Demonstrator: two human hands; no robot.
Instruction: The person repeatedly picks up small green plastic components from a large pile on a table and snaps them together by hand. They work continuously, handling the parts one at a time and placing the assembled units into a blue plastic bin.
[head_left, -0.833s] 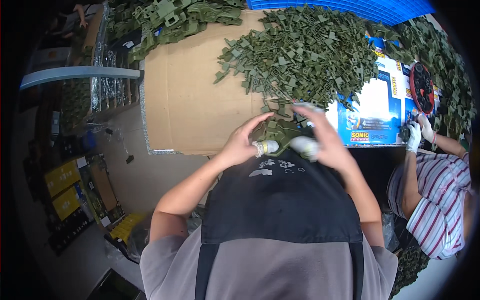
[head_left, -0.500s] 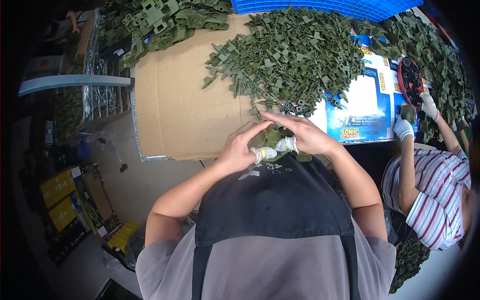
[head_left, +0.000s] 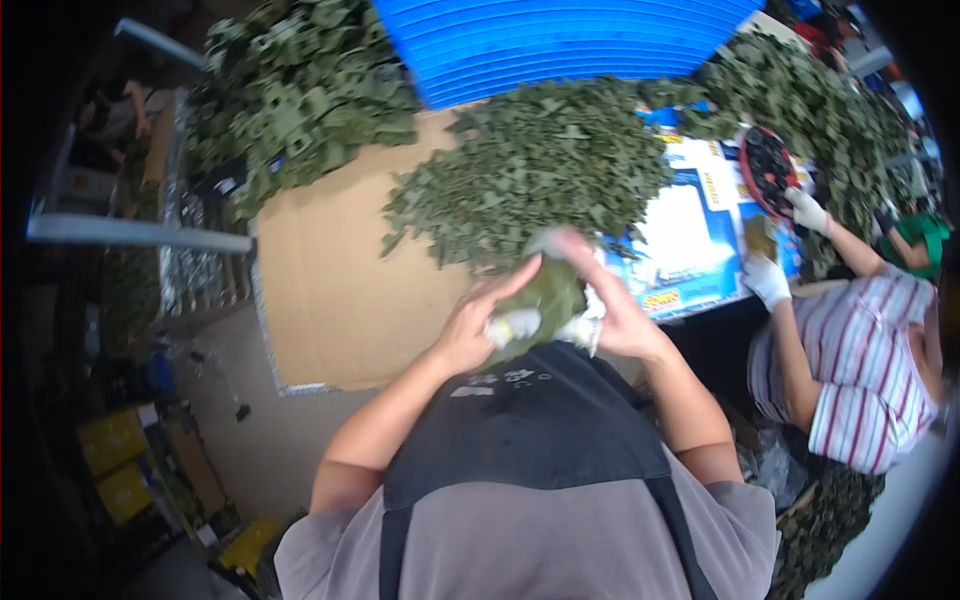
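An olive-green moulded plastic part is held between my two hands, in front of the black apron. My left hand grips its left side, with the wrapped thumb across it. On the other side my right hand holds it too, its fingertips smeared by motion at the top. White wrapping covers both thumbs. Just beyond my hands lies a heap of small green plastic pieces on the cardboard-covered table.
Bare cardboard lies left of the heap. Larger green parts are piled at far left. A blue crate stands behind. At right, a co-worker's gloved hand holds a green part near a red round tray of dark pieces.
The view has shifted, showing more of the blue crate. The green part now shows more fully between my hands, and my right fingers have moved over its top.
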